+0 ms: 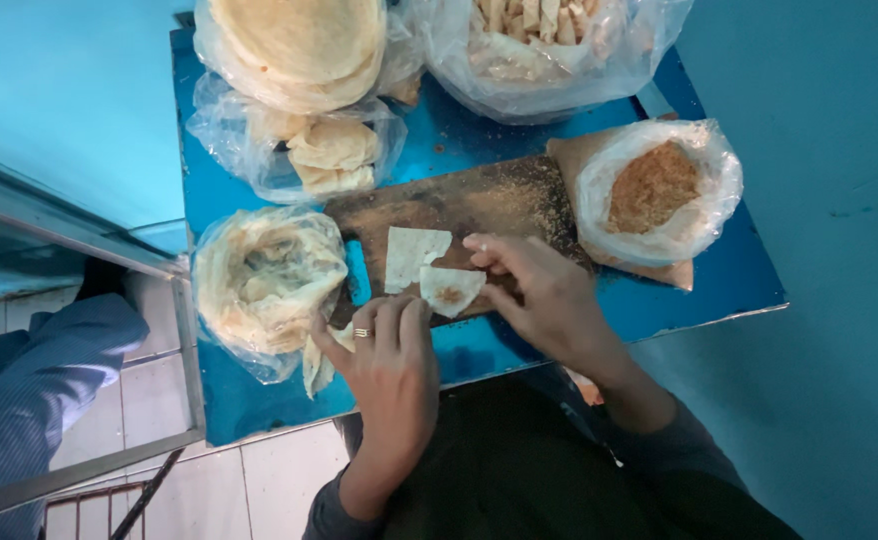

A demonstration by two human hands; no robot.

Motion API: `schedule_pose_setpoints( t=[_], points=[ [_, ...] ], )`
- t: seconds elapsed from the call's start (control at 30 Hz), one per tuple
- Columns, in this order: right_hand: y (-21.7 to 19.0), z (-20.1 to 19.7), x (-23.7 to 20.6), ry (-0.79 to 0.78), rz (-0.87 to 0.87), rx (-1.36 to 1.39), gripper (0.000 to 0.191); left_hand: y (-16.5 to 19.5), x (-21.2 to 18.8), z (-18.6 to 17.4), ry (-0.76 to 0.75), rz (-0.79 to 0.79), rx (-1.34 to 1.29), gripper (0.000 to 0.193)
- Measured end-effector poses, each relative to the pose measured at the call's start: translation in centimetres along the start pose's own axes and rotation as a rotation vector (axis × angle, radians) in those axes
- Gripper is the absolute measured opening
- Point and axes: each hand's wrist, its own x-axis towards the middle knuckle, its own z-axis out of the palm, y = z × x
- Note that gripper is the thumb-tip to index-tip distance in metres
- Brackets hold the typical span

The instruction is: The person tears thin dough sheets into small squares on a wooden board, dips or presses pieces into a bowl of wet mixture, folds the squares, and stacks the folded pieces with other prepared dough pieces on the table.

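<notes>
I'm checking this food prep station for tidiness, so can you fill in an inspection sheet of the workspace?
Surface: small blue table, a crumb-dusted wooden board on top.
Job's things: a thin dough piece with brown filling at its middle, a plain folded piece beside it, both on the board.
Clutter: open plastic bags holding brown crumb filling, thin pastry sheets, dough scraps, stacked flatbreads and cut strips.
Grippers: left hand, wearing a ring, and right hand both touch the filled piece.
Cables: nothing seen.
Surroundings: teal walls, white floor tiles, a metal rail, another person's blue sleeve at left.
</notes>
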Motion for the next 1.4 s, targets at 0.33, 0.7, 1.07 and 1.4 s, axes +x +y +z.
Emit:
schedule_pose_setpoints(
  t=[0.33,0.7,1.07,1.4],
  points=[
    [-0.4,0.8,0.2,0.074,-0.026,0.040,0.044,-0.2,-0.3,0.4,-0.002,0.009,-0.125,0.044],
    [-1.0,1.3,-0.1,0.084,0.015,-0.003,0.045,0.3,0.4,2.7,0.111,0.047,-0.193,0.033],
    [0.4,3.4,-1.1,0.057,0.282,0.606,0.049,0.5,-0.2,2.3,0.119,-0.021,-0.140,0.017],
    [-0.2,3.1,-0.5,0.024,-0.118,0.085,0.033,-0.4,-0.8,0.8,0.003,0.115,-0.066,0.026]
  ],
)
